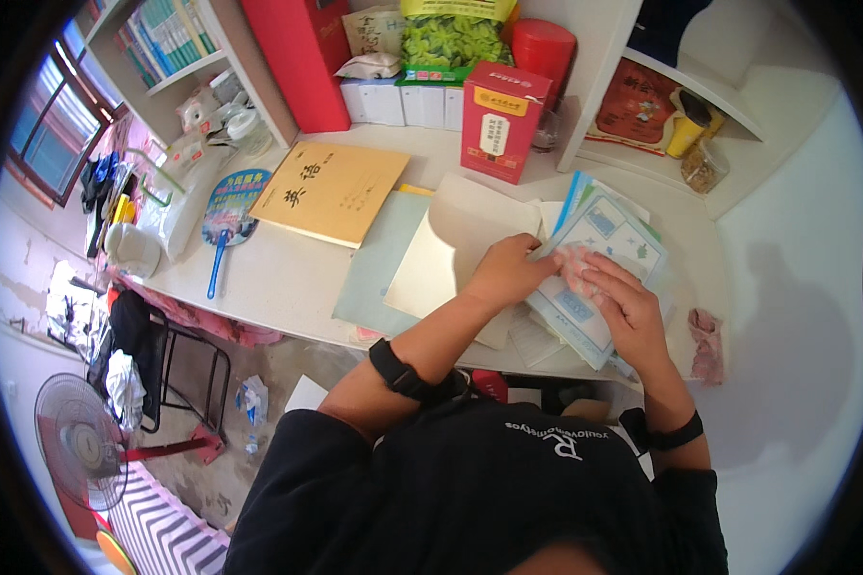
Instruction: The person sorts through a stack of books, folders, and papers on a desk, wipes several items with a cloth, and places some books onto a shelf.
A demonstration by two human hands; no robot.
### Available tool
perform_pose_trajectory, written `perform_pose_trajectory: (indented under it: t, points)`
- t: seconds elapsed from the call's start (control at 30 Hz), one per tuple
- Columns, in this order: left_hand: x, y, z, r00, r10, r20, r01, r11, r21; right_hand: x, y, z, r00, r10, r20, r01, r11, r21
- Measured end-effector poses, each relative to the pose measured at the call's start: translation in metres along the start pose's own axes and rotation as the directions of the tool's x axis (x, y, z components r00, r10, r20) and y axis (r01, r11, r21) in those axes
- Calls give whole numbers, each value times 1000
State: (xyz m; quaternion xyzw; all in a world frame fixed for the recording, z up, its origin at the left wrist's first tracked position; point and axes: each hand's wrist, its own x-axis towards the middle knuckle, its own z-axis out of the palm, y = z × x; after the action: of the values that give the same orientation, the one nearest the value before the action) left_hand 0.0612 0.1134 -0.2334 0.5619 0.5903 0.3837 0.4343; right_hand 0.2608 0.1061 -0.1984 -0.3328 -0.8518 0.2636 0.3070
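A pink-and-white cloth (577, 269) is bunched under the fingers of my right hand (629, 302) and lies against a white-and-blue booklet (572, 316). My left hand (510, 269) holds the left edge of that booklet, its thumb reaching to the cloth. Other booklets and papers, one with a blue edge (570, 201), stick out beneath in a loose stack. Left of my hands, a cream paper folder or cover (424, 277) overlaps a pale green booklet (374, 262). A yellow notebook (338, 190) with printed characters lies farther left.
At the desk's back stands a red carton (500, 129), near a glass (546, 133). A blue-handled hand fan (234, 205) lies to the left. Another pink cloth (706, 345) hangs at the right edge. An electric fan (83, 442) and a black folding chair (194, 374) stand lower left.
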Motion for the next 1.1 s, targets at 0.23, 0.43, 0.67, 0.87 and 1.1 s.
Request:
perform_pose_trajectory:
  t: [0.23, 0.43, 0.67, 0.87, 1.1]
  points:
    - [-3, 5, -6, 987, -64, 147, 84, 987, -134, -8, 44, -32, 936, 123, -330, -176, 975, -137]
    - [13, 20, -8, 964, -159, 212, 209, 949, -237, -40, 74, -62, 843, 322, -432, -470, 830, -299]
    - [29, 47, -2, 908, -307, 284, 346, 933, -98, -46, 45, -53, 688, 505, -521, -628, 775, -78]
    - [44, 42, -6, 811, -245, 531, 459, 829, -318, -56, 42, -47, 705, 185, -685, -523, 788, -325]
    - [49, 26, -10, 727, -159, 668, 613, 588, -527, -73, 68, -60, 755, 3, -656, -494, 660, -566]
